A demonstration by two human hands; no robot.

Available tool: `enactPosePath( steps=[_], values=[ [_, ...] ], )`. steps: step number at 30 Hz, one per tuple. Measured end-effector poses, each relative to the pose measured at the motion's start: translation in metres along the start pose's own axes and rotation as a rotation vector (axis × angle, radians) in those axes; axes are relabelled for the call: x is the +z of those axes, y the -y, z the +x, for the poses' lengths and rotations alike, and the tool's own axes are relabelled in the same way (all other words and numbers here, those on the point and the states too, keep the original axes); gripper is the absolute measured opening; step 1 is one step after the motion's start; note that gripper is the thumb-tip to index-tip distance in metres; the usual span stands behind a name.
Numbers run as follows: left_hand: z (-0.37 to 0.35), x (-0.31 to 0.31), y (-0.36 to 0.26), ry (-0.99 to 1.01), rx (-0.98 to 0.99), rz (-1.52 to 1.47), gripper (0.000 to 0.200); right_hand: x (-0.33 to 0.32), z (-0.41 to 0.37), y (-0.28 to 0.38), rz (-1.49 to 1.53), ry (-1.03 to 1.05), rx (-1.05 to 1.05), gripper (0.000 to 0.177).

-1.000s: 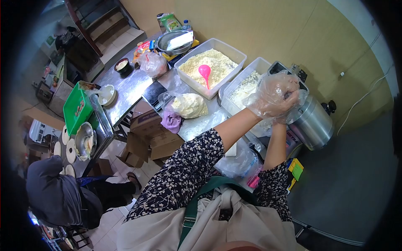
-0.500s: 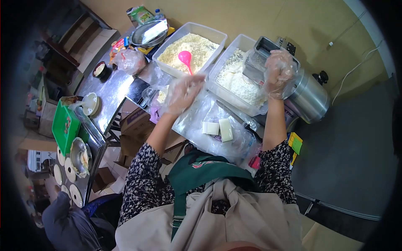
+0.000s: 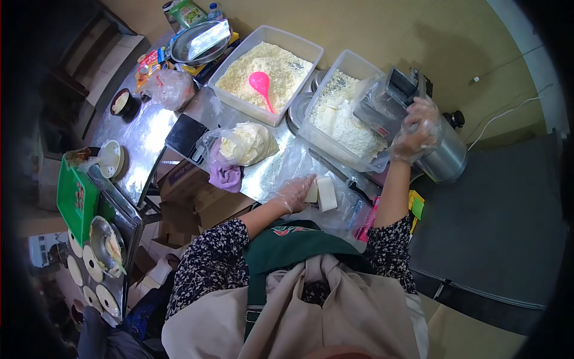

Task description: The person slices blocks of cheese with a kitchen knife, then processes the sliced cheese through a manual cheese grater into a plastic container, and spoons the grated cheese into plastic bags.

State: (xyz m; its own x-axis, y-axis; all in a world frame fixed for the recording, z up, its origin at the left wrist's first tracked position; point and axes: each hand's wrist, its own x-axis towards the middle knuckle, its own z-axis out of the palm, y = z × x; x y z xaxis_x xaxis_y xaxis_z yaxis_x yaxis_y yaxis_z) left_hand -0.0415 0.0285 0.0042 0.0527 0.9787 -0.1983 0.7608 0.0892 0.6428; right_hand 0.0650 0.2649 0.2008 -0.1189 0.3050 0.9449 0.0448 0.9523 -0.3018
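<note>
My left hand (image 3: 293,194), in a clear plastic glove, has its fingers closed at one of two pale blocks that look like cheese; the second block (image 3: 326,194) lies right beside it. My right hand (image 3: 421,125), also gloved, curls its fingers at the upper side of a grey grating machine (image 3: 388,105) with a silver motor cylinder (image 3: 445,152). Exactly which part it grips is hidden. The machine's mouth hangs over a clear plastic tub (image 3: 335,149) of white gratings (image 3: 350,122).
Another tub (image 3: 276,119) holds yellowish shreds and a pink spoon (image 3: 260,84). An open bag of pale shreds (image 3: 251,143) sits by a black scale (image 3: 184,136) and purple cloth (image 3: 226,178). A long knife (image 3: 335,170) lies near the blocks. Left stands a green tray (image 3: 78,200).
My left hand has moved down from above the bag to the pale blocks. My right hand has shifted from over the machine's top to its right side. The view has moved a little.
</note>
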Motion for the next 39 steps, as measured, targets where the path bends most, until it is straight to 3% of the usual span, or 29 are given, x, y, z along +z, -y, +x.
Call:
enactPosePath(
  steps=[3, 12, 19, 23, 27, 29, 30, 31, 34, 35, 37, 39],
  values=[
    [0.006, 0.011, 0.015, -0.038, 0.067, -0.023, 0.075, -0.003, -0.006, -0.002, 0.025, -0.011, 0.058, 0.036],
    [0.006, 0.008, 0.033, -0.039, 0.012, -0.190, 0.059, -0.004, 0.010, 0.003, 0.068, 0.022, 0.118, 0.033],
    [-0.001, -0.005, 0.037, -0.125, -0.020, -0.158, 0.056, -0.011, 0.089, -0.019, 0.212, -0.062, 0.246, 0.029],
    [-0.003, -0.017, 0.046, -0.200, -0.109, -0.139, 0.056, -0.022, 0.123, -0.045, 0.332, 0.002, 0.297, 0.031],
    [-0.004, -0.041, 0.058, -0.144, -0.200, -0.402, 0.051, -0.030, 0.150, -0.059, 0.404, 0.037, 0.445, 0.034],
    [-0.001, -0.034, 0.070, -0.256, -0.238, -0.762, 0.043, -0.032, 0.159, -0.062, 0.436, 0.065, 0.501, 0.034],
    [-0.014, -0.077, 0.046, -0.222, -0.282, -0.744, 0.043, -0.031, 0.161, -0.064, 0.458, 0.072, 0.513, 0.033],
    [-0.010, -0.072, 0.051, -0.224, -0.283, -0.743, 0.043, -0.032, 0.163, -0.067, 0.480, 0.078, 0.523, 0.032],
    [-0.005, -0.072, 0.051, -0.338, -0.212, -1.617, 0.057, -0.038, 0.173, -0.091, 0.542, 0.156, 0.488, 0.030],
    [-0.004, -0.084, 0.040, -0.329, -0.208, -1.608, 0.057, -0.036, 0.177, -0.099, 0.537, 0.145, 0.485, 0.030],
    [0.000, -0.109, 0.017, -0.404, -0.046, -1.933, 0.054, -0.033, 0.188, -0.109, 0.490, 0.092, 0.547, 0.031],
    [0.006, -0.146, -0.014, -0.414, -0.015, -1.910, 0.050, -0.024, 0.189, -0.099, 0.425, 0.100, 0.472, 0.031]
  ],
)
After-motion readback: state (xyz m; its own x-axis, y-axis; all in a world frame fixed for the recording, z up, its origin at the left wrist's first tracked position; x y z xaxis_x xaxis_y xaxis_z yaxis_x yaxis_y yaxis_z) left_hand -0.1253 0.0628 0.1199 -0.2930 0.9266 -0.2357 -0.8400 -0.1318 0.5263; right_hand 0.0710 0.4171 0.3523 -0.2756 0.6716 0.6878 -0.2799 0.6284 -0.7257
